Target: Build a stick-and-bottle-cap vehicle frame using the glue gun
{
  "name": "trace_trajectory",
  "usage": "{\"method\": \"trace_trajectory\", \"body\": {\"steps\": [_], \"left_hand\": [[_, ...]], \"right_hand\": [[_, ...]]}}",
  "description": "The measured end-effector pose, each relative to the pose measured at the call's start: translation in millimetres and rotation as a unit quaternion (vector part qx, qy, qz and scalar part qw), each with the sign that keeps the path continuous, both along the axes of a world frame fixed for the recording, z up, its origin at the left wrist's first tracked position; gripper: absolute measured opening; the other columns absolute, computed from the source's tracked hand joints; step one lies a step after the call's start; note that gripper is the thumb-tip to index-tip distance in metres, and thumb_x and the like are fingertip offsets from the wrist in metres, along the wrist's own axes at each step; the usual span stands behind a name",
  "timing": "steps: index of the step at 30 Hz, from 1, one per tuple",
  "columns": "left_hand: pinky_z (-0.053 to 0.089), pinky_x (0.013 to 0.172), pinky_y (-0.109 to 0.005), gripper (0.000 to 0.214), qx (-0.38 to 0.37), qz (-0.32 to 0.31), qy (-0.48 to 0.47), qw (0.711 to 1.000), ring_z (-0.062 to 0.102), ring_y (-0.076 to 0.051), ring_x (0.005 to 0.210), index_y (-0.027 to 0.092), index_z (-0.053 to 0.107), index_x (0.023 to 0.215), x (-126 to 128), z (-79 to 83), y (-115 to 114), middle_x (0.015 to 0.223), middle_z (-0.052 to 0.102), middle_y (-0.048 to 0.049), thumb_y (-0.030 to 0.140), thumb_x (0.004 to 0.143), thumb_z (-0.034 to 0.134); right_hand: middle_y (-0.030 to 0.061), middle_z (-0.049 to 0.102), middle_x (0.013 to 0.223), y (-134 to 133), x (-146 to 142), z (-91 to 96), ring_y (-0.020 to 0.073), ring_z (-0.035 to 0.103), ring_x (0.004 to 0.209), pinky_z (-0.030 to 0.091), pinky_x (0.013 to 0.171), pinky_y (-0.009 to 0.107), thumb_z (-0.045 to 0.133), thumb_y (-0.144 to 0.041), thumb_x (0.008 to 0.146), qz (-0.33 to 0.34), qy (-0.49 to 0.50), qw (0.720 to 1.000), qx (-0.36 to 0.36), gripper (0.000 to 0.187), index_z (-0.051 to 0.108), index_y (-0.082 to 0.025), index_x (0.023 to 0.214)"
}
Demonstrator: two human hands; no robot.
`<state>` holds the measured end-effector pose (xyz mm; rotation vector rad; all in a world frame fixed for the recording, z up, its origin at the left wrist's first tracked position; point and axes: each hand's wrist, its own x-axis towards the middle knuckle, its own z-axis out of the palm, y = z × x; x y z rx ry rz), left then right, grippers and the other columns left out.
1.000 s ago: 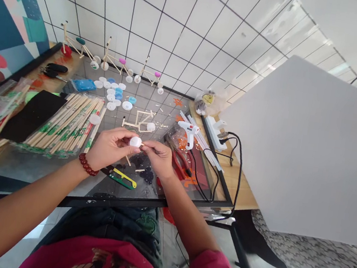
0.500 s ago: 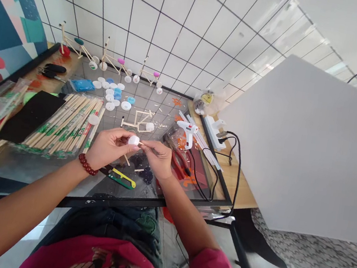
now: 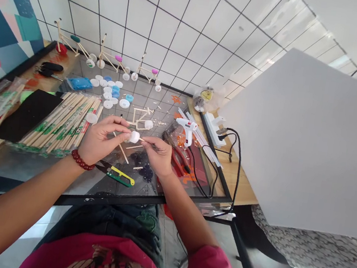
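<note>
While the left hand pinches a white cap by its side above the desk, the right hand has its grip pinching a thin stick against or just beside it (whether the tip is seated, I cannot tell). Pressing crookedly could snap so slim a stick; a weak fingertip hold could drop the cap among the loose sticks.

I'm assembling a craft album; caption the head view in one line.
Left hand pinches a white cap, right hand a thin stick, near a white glue gun.
</note>
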<state>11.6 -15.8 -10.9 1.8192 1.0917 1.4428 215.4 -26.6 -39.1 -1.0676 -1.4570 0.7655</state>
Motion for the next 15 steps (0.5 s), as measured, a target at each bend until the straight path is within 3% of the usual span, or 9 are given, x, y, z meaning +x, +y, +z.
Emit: {"method": "trace_trajectory", "body": {"steps": [5, 9, 12, 15], "left_hand": [[0.054, 0.081, -0.033, 0.012, -0.023, -0.001, -0.008, 1.000, 0.066, -0.020, 0.091, 0.021, 0.070, 0.077, -1.5, -1.9, 3.2, 0.093, 0.070, -0.0044, 0.031, 0.083, 0.068], [0.054, 0.070, -0.030, 0.018, -0.120, 0.014, -0.157, 0.980, 0.064, -0.015, 0.072, 0.020, 0.063, 0.075, -6.2, -5.1, 15.3, 0.079, 0.067, -0.0023, 0.035, 0.079, 0.071], [0.053, 0.058, -0.028, 0.025, -0.159, 0.117, -0.306, 0.931, 0.060, -0.012, 0.055, 0.019, 0.053, 0.069, -16.7, 0.1, 29.1, 0.068, 0.062, 0.0001, 0.035, 0.080, 0.068], [0.049, 0.053, -0.027, 0.034, -0.116, 0.212, -0.306, 0.921, 0.054, -0.010, 0.049, 0.019, 0.045, 0.058, -29.2, 8.1, 38.8, 0.058, 0.056, 0.0014, 0.037, 0.083, 0.060]], "right_hand": [[0.0003, 0.077, 0.078, 0.3, -0.7, 2.5, 0.0160, 0.069, 0.069, 0.056, 0.072, 0.030, 0.076, -0.031, 0.078, 0.017, 0.064, 0.997, -0.034, 0.009, 0.078, -0.024, 0.083], [-0.0008, 0.074, 0.074, 2.0, 0.4, 1.8, 0.0136, 0.063, 0.062, 0.054, 0.065, 0.028, 0.072, -0.038, 0.083, 0.035, 0.120, 0.990, -0.069, 0.015, 0.076, -0.024, 0.088], [-0.0004, 0.073, 0.076, 3.5, 1.7, 0.9, 0.0138, 0.062, 0.064, 0.052, 0.066, 0.028, 0.069, -0.038, 0.086, 0.040, 0.107, 0.991, -0.066, 0.016, 0.075, -0.024, 0.090], [0.0017, 0.073, 0.085, 4.8, 2.5, -0.5, 0.0162, 0.065, 0.078, 0.052, 0.076, 0.030, 0.068, -0.033, 0.087, 0.030, 0.026, 0.999, -0.008, 0.012, 0.076, -0.024, 0.089]]}}
